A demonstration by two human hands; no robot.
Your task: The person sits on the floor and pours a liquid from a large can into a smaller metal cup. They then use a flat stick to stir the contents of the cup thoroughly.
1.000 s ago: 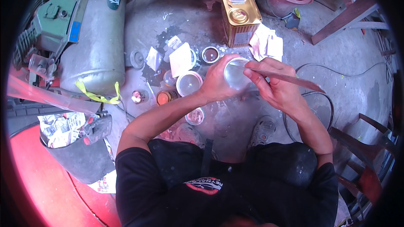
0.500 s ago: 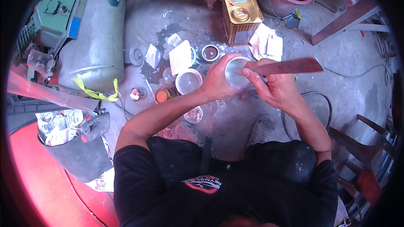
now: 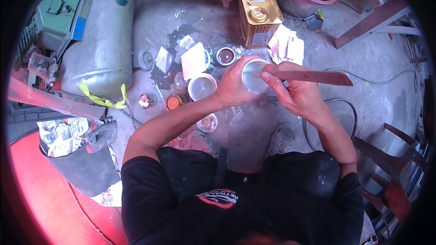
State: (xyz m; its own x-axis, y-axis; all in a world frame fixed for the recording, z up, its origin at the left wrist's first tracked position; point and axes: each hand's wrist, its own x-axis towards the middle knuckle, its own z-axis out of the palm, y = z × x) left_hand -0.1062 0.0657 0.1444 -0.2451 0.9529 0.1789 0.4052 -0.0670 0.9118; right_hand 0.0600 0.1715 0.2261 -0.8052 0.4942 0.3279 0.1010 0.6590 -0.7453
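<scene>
My left hand point(image 3: 230, 85) is wrapped around a clear plastic cup point(image 3: 252, 80), held above the floor with its mouth toward me. Whitish, translucent contents appear inside, though I cannot make them out well. Between the thumb and fingers of my right hand point(image 3: 294, 91) is a flat, dark reddish stirring stick point(image 3: 324, 77). Its inner end reaches into the cup; the wide outer end points off to the right. Left of the cup stand an open white tub point(image 3: 202, 87) and a small can with an orange top point(image 3: 173, 102).
A gold rectangular tin point(image 3: 261, 16) stands beyond my hands, beside crumpled white paper point(image 3: 290, 47). A small tub of dark brown stuff point(image 3: 225, 56) is nearer. An air compressor tank point(image 3: 100, 50) occupies the far left, a pink bucket point(image 3: 304, 2) the far right. Newspaper fills a dark bin point(image 3: 81, 172).
The stick's outer end has swung slightly toward me and to the right. Both hands keep their grip, and the cup stays in nearly the same place.
</scene>
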